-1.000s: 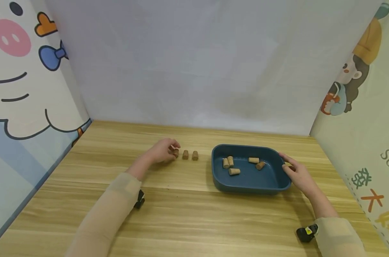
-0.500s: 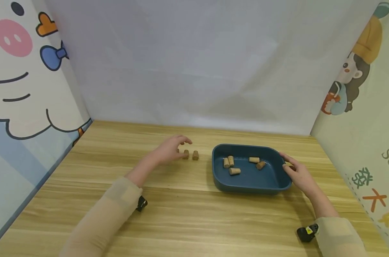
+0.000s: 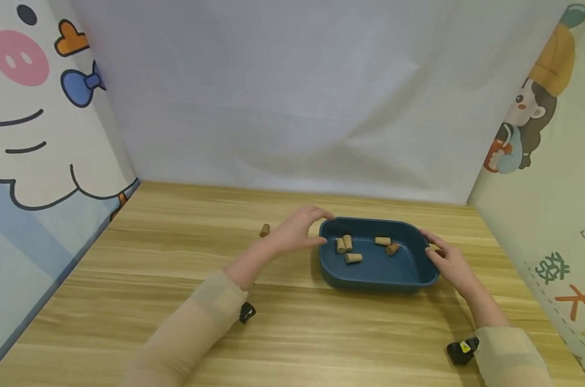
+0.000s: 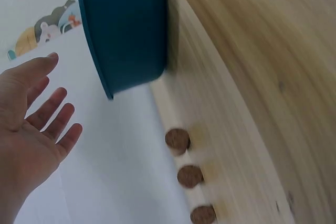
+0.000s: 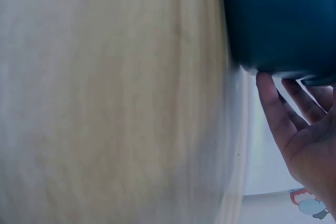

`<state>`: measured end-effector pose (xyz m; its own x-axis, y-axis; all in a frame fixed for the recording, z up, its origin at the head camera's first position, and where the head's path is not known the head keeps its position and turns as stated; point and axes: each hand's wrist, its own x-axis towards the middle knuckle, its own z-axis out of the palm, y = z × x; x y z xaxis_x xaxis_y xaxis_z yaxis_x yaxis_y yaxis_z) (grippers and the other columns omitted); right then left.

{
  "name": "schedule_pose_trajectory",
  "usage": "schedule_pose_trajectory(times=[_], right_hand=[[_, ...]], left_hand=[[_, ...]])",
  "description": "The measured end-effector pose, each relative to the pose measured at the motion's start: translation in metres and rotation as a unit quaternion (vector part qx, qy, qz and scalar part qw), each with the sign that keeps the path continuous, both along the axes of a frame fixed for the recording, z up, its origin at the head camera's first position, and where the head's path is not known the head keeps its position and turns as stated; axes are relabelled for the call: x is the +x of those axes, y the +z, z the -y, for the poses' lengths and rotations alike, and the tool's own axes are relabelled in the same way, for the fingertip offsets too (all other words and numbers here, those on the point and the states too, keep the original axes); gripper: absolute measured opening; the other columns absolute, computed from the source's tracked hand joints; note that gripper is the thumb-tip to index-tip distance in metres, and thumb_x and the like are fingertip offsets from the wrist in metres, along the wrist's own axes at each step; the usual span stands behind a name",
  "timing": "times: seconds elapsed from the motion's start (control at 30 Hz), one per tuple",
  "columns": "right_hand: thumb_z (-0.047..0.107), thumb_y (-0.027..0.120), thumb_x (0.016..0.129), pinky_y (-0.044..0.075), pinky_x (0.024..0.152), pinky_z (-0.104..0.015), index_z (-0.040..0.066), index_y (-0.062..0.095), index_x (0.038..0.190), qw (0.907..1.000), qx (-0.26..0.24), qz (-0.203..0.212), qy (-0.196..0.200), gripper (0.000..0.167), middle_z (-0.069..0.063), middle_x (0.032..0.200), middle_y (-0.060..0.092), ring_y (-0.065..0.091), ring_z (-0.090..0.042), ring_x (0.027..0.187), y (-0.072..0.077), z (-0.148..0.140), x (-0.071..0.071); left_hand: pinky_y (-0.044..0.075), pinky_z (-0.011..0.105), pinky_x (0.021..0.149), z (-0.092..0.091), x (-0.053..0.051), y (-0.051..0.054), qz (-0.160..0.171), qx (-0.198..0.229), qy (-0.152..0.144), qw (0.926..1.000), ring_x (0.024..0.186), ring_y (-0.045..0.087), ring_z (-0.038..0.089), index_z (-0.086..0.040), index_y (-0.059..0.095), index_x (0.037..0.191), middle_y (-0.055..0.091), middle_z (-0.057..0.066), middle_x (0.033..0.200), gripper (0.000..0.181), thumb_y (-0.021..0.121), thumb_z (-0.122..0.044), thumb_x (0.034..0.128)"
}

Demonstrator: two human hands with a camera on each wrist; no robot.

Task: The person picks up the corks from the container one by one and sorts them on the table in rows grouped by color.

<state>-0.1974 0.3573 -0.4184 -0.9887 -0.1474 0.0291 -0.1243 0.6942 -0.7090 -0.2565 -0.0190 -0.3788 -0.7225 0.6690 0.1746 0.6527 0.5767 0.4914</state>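
Nearest, two pale sleeves (image 3: 190, 317) run off the lower edge of the head view, a small black camera (image 3: 460, 352) at each wrist. Of the hands, the left hand (image 3: 294, 232) has its fingers spread and holds nothing; the head view sets its fingertips at the left end of a blue tub (image 3: 374, 284), whereas the left wrist view shows a gap between them. The right hand (image 3: 450, 264) rests extended fingertips and thumb against the tub's right end; the right wrist view, which cuts off hand and tub, shows this contact from outside. Five corks (image 3: 353, 258) in the tub appear in the head view only. On the wooden surface (image 3: 311, 333), that view shows a single cork (image 3: 265, 230); the left wrist view reveals three in a row, the lowest partly cut off. Beyond hangs a white sheet (image 3: 273, 107).
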Motion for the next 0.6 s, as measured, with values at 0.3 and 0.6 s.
schedule_pose_trajectory(times=[0.3,0.6], right_hand=[[0.023,0.039,0.102,0.046,0.077,-0.024,0.005,0.029,0.148,1.0000,0.003,-0.007,0.000,0.050,-0.031,0.144,0.034,0.043,-0.054,0.120,-0.003,-0.001,-0.003],[0.023,0.039,0.102,0.044,0.072,-0.022,0.006,0.029,0.148,0.9999,0.008,-0.008,0.003,0.050,-0.031,0.144,0.034,0.044,-0.053,0.119,-0.002,0.000,-0.003]], left_hand=[[0.032,0.033,0.111,-0.049,0.002,-0.005,0.002,0.014,-0.054,0.9984,0.134,0.037,0.019,-0.015,0.043,0.141,0.045,0.001,0.142,0.058,0.066,-0.027,0.0894],[0.031,0.030,0.111,-0.090,0.001,-0.013,0.040,0.003,-0.088,0.9953,0.137,0.033,0.018,-0.019,0.038,0.145,0.040,0.001,0.146,0.064,0.067,-0.028,0.0885]])
